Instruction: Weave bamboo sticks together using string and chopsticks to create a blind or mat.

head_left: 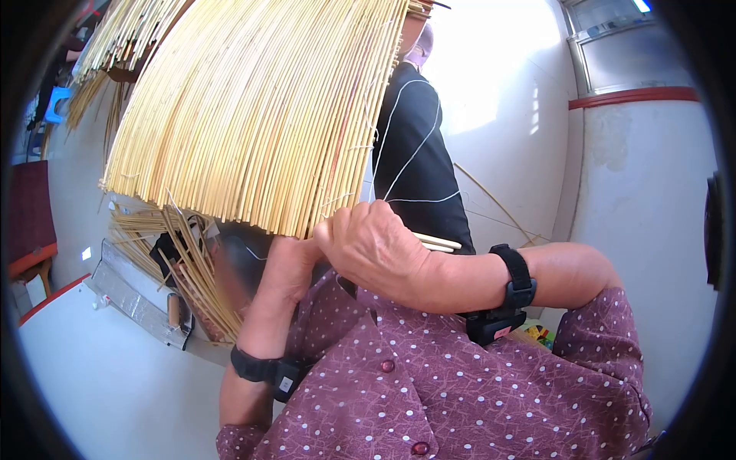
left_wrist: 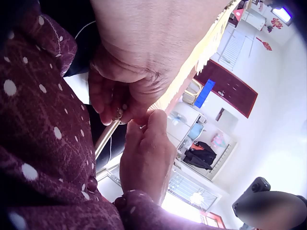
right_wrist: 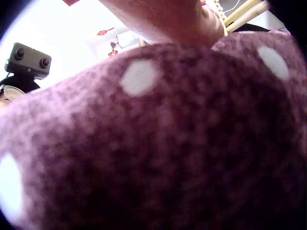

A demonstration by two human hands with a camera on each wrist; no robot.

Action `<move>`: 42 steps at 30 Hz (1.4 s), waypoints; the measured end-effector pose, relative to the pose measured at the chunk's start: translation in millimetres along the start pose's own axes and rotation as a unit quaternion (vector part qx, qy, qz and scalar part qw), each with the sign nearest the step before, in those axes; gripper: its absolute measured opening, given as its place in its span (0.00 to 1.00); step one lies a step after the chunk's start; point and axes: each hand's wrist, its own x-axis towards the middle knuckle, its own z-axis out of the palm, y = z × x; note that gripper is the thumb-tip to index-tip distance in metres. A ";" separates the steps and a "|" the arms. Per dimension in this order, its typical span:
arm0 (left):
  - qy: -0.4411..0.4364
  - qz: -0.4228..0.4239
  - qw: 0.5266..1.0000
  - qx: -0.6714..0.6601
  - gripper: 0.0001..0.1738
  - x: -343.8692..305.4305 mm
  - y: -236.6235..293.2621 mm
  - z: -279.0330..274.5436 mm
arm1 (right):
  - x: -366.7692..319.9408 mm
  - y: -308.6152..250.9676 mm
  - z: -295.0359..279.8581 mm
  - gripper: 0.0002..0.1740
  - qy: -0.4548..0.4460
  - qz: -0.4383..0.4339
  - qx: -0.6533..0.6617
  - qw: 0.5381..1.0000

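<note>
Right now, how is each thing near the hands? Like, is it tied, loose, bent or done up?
Stick mat: rods side by side, tied with string
Right hand: curled, gripping the mat's corner
Left hand: bent, grip partly hidden
White string: slack, looping
Two pale sticks: poking out beside the right hand
Wrist straps: fastened

Plum-purple fabric shirt (head_left: 345, 406) with white dots — black fabric wrist straps (head_left: 509, 264) on both arms.
In the head view, fine pale scratch-like lines cross the shirt, round glossy maroon buttons (head_left: 387, 366) sit at lower centre, and the sleeve (head_left: 606, 360) at right ends near the elbow. Boxy black camera units (head_left: 477, 330) bear labels — white (head_left: 285, 385) at lower left, pink (head_left: 502, 333) right of centre. A black trouser leg (head_left: 414, 107) fills upper centre. The right wrist view's upper left shows a grey two-lensed box (right_wrist: 32, 62).
</note>
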 end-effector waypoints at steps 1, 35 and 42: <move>0.007 -0.008 1.000 -0.006 0.24 0.2 -0.1 0.1 | 0.4 -0.6 0.5 0.07 0.000 0.002 0.000 1.000; -0.018 -0.153 0.985 -0.072 0.17 -22.6 44.3 22.4 | -39.0 14.9 77.4 0.11 0.223 0.139 0.852 0.452; -0.019 -0.148 0.986 -0.075 0.18 -27.0 46.5 28.4 | -29.0 21.2 77.5 0.06 0.178 0.104 0.869 0.450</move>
